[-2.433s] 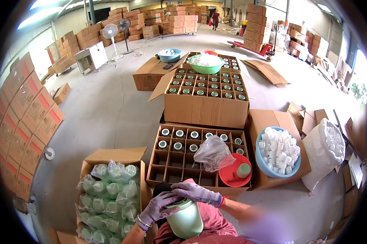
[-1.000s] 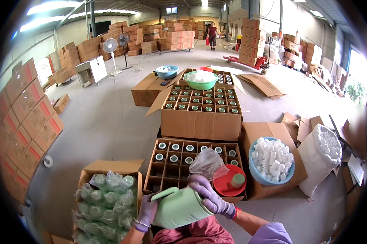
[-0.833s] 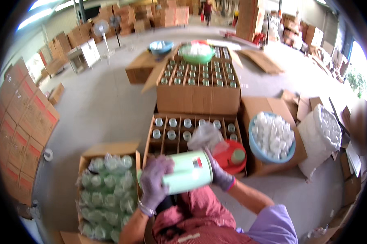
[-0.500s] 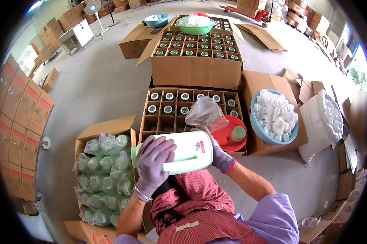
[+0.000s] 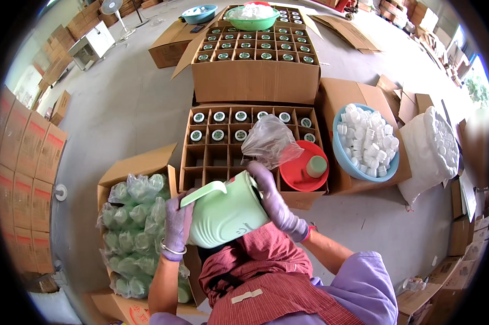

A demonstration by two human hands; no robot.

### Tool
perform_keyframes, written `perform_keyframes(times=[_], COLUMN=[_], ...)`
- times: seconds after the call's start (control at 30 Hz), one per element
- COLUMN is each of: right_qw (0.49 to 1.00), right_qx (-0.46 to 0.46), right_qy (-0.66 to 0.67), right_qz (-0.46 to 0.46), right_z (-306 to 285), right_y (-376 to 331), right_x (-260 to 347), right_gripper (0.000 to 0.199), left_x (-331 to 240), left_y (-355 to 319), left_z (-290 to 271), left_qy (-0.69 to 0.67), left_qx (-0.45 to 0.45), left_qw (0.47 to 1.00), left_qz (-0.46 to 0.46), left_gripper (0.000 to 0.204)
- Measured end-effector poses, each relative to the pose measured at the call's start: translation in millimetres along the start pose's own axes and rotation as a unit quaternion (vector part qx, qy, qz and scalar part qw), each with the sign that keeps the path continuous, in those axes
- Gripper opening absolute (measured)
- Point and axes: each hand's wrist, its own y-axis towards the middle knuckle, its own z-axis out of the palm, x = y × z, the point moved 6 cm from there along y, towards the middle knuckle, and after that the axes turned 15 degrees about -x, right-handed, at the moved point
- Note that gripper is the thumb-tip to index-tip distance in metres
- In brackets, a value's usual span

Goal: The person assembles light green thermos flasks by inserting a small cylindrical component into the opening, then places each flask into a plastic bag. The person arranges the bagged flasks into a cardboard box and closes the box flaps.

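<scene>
Tilted on its side in front of me is a light green thermos jug (image 5: 225, 216), with a loop handle on its upper left side and a dark end at the right. My left hand (image 5: 178, 225), in a grey-purple glove, grips the left end; some of its fingers are hidden behind the jug. My right hand (image 5: 278, 206), gloved alike, presses against the dark right end with its fingers along the edge. Just beyond is a divided carton (image 5: 304, 201) with several white-capped items in its back cells. A crumpled clear plastic bag (image 5: 270, 142) lies over its dividers.
A red basin (image 5: 293, 181) holding a pale green cup (image 5: 316, 166) rests on the carton's right side. Right of it stands a blue basin of white caps (image 5: 366, 143). At left, an open box (image 5: 139, 160) holds several bagged green items (image 5: 136, 233). Another filled carton (image 5: 255, 81) stands behind.
The jug has been turned over, so its handle has gone from the near side to the upper left. My right hand has shifted onto its end, and my left hand has moved left.
</scene>
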Motion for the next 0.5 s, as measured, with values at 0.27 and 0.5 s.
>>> perform_keyframes(times=[0.27, 0.5], right_qw=[0.990, 0.747], right_qx=[0.120, -0.009], right_qy=[0.042, -0.650], right_qz=[-0.065, 0.137], right_z=[21, -195], right_y=[-5, 20], right_x=[15, -190], right_gripper=[0.063, 0.026], left_x=[-16, 73], left_y=[-5, -25], left_z=[-25, -116], left_qy=[0.091, 0.134], left_qx=[-0.043, -0.130], left_qw=[0.979, 0.980], left_qz=[0.180, -0.076], left_gripper=[0.021, 0.039])
